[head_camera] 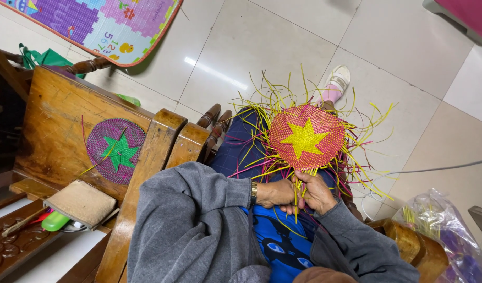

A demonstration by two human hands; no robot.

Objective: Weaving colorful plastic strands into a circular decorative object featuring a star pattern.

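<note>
Over the person's lap, a round woven disc [307,137] in red with a yellow star at its middle is held up by the loose strands trailing from its lower edge. Both hands sit just below the disc, close together and touching. The left hand [275,193], a watch at its wrist, is closed around a bunch of those yellow and pink strands [298,181]; the right hand [318,194] is curled around the same bunch from the other side, fingers wrapped over it. Gripping by the strands probably keeps the woven face free and turned upward where it can be seen.

Unwoven strand ends fan out all around the disc's rim, too many to count. To the left of the disc, on the seat of a wooden chair [57,131], lies a second woven disc [116,151], purple with a green star: two discs in all. Right of the disc and lower, a clear plastic bag [442,222] holds more strands. Beyond the disc, one foot in a pale shoe [337,79] rests on the tiled floor [262,42].
</note>
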